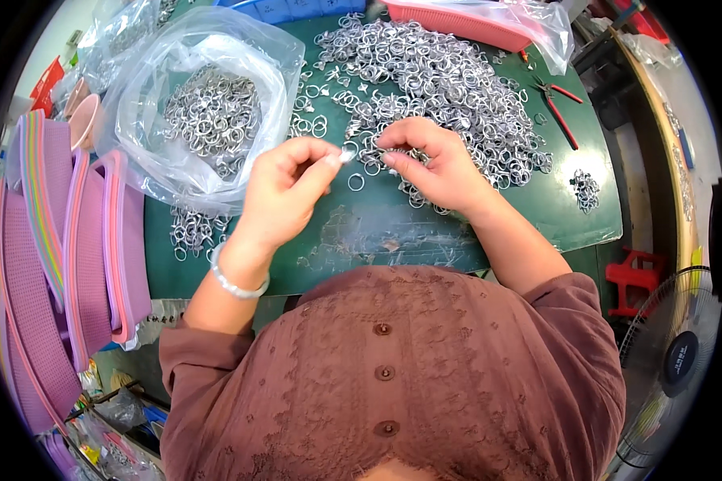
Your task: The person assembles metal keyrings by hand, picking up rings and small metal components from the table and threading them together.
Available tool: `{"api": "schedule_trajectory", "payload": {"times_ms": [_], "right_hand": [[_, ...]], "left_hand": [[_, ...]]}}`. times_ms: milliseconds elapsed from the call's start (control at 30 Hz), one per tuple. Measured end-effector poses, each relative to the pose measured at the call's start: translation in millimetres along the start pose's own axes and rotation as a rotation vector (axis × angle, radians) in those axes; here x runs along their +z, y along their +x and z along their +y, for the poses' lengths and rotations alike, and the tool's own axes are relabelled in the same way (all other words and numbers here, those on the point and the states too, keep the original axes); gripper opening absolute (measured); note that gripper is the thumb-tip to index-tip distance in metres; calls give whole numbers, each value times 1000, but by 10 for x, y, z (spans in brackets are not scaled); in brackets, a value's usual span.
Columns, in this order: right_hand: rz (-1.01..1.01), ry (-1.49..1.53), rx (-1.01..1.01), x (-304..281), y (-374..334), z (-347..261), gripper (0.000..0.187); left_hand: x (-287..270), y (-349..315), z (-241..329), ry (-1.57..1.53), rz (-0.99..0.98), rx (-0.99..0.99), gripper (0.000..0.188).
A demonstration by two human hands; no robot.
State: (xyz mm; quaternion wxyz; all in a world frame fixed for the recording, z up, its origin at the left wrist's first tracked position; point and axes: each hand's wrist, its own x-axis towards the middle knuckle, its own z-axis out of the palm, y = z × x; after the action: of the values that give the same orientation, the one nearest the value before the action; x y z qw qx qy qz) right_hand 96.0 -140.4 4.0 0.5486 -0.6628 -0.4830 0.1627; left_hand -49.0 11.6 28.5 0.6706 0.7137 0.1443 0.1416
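Observation:
Near the middle of the table, my left hand [285,188] pinches a small silvery ring [347,155] between thumb and forefinger. My right hand [437,168] hovers at the near left edge of a large heap of metal rings [449,72]. Its thumb and forefinger are curved with a small gap between the tips, and nothing shows in them. One loose ring [356,182] lies on the green table [393,232] between the two hands. Left of my left hand stands a clear plastic bag [124,132] holding more rings.
Red-handled pliers [559,112] and a small cluster of rings [586,191] lie at the right. More rings [196,232] sit before the bag. Blue [289,8] and pink [465,24] trays line the far edge. Purple baskets [88,240] crowd the left; a fan [674,361] stands lower right.

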Motion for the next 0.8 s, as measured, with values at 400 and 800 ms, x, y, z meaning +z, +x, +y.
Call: {"api": "schedule_trajectory", "payload": {"times_ms": [400,800], "right_hand": [[-105,-764,-360,279,4,-4,10],[28,-433,-398,241,-31,-36,18]], "left_hand": [[-954,-920,-271,1076,382,55,1],[2,-340,-86,128,-50,12,11]]}}
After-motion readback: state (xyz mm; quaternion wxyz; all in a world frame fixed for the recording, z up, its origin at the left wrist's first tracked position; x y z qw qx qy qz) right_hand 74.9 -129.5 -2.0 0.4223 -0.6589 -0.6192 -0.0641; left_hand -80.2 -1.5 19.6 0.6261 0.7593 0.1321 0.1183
